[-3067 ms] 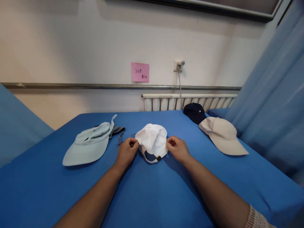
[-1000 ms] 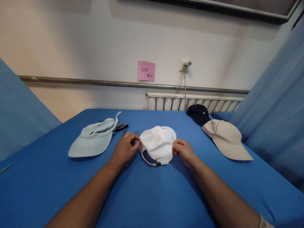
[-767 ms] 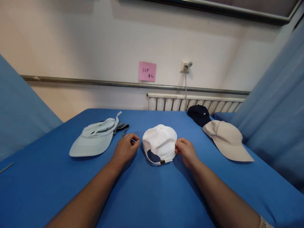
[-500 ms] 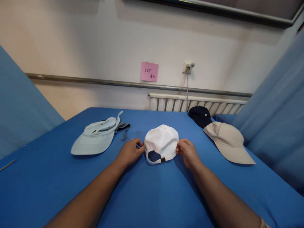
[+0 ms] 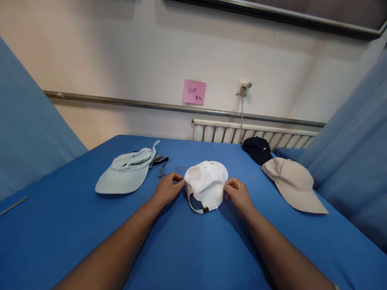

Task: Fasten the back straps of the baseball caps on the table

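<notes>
A white baseball cap (image 5: 207, 181) is in the middle of the blue-covered table (image 5: 193, 249), its back strap and dark buckle facing me. My left hand (image 5: 168, 188) pinches the cap's left edge between thumb and fingers. On the opposite side, my right hand (image 5: 237, 194) has its fingers closed on the right edge. Part of the brim shows behind the crown at the upper right. Whether the cap rests on the cloth or is slightly raised, I cannot tell.
To the left lie a pale mint cap (image 5: 127, 171) and a dark grey piece with a strap (image 5: 159, 160). A navy cap (image 5: 256, 149) and a beige cap (image 5: 293, 183) lie to the right. A thin stick (image 5: 13, 206) is at the far left. Blue curtains (image 5: 359, 153) flank the table.
The white cap has turned and tilted between my hands; more of its brim shows behind the crown, and its strap opening has shifted left. Both hands still grip its sides. The view has shifted slightly.
</notes>
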### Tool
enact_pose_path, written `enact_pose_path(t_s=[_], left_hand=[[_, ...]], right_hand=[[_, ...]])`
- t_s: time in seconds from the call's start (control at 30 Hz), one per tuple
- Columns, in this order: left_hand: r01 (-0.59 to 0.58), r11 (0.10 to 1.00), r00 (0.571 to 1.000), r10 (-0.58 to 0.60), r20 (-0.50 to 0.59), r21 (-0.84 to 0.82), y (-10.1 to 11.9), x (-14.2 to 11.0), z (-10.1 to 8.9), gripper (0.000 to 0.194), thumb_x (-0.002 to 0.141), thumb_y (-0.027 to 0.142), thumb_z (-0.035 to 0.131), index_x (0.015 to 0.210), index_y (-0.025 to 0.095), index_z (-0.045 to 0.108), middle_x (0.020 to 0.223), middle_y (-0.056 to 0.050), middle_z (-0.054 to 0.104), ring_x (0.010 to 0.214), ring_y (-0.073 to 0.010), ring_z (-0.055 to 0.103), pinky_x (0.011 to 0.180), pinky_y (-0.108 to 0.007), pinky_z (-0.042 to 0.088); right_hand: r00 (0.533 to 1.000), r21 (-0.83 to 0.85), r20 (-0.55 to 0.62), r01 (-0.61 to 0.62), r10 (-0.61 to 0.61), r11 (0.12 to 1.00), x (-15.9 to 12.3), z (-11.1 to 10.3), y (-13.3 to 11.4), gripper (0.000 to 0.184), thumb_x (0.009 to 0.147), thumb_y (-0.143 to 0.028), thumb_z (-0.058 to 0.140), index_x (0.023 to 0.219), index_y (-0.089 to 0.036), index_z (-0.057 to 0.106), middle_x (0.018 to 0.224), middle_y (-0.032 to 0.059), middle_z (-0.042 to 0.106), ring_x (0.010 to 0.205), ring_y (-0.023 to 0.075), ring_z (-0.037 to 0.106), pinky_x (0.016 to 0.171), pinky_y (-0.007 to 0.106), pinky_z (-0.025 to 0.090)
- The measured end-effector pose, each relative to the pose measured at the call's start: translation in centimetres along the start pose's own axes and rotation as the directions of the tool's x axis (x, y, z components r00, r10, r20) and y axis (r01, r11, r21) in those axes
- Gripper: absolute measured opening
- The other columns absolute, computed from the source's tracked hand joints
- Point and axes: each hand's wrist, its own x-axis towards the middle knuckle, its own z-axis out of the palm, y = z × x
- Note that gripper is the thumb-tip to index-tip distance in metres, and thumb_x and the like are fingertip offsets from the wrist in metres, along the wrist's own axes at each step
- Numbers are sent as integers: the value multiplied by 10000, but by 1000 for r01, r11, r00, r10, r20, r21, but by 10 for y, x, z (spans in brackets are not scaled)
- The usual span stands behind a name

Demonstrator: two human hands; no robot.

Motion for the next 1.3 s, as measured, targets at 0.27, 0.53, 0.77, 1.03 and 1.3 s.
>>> enact_pose_path(t_s=[0.27,0.53,0.77,1.03,1.3], left_hand=[[-90,993,996,90,-3,-76,18,-12,-9,258,743,403,579,858,187,661,783,-36,694,693,-207,637,671,-333,491],[-349,937,936,347,-55,-29,27,-11,3,164,731,361,631,756,202,665,1046,-81,651,1006,-249,607,937,-410,464],[-364,931,930,364,-56,13,35,-10,-2,126,764,303,559,699,207,609,1043,-63,657,991,-234,601,958,-385,443],[-373,923,928,370,54,90,40,-6,5,87,730,244,569,655,221,607,1053,-80,666,1022,-269,561,990,-445,405],[-375,917,900,395,-184,136,30,2,-10,101,763,254,506,714,207,580,1054,-91,651,1040,-260,576,997,-432,409]], right_hand=[[998,-72,4,56,-56,996,-1,-1,0,98,653,-296,537,686,-204,524,481,-70,478,446,114,434,469,238,331],[994,-140,30,113,-109,984,-1,3,8,107,690,-309,544,712,-204,542,543,-54,499,497,127,465,502,249,367],[993,-108,-4,121,-122,987,2,3,7,98,690,-298,560,715,-203,557,550,-51,516,496,122,457,510,248,365],[994,-100,-23,107,-110,989,8,1,15,112,686,-309,582,725,-203,575,553,-50,531,492,119,466,508,241,368],[970,12,-243,36,-32,999,28,-9,25,147,641,-278,623,760,-201,584,663,-22,600,595,133,548,578,243,426]])
